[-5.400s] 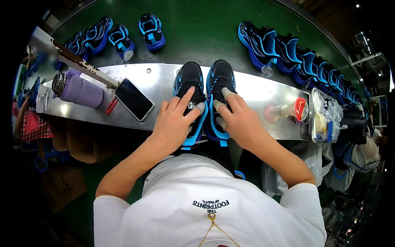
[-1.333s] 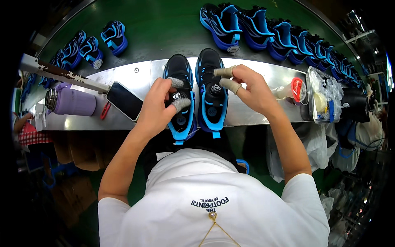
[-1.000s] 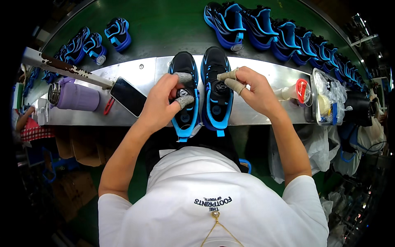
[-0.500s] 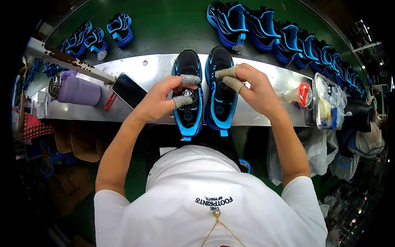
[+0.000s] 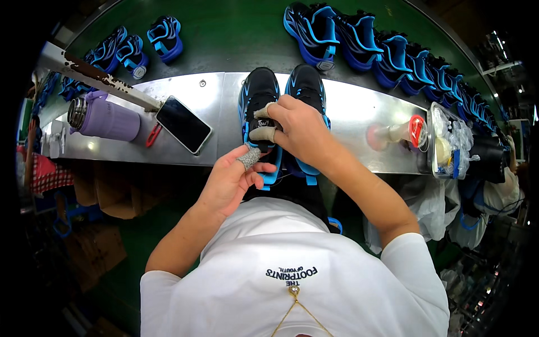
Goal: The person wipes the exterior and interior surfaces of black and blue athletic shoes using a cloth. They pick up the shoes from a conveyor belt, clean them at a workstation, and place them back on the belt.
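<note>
2 shoes (image 5: 259,87) on ledge (image 5: 349,121) beside green surface (image 5: 236,33).

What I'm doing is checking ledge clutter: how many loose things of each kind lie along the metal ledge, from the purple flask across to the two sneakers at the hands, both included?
Purple flask: 1
Small red looped item, exact kind unclear: 1
Smartphone: 1
Black-and-blue sneakers: 2
Total: 5
</note>
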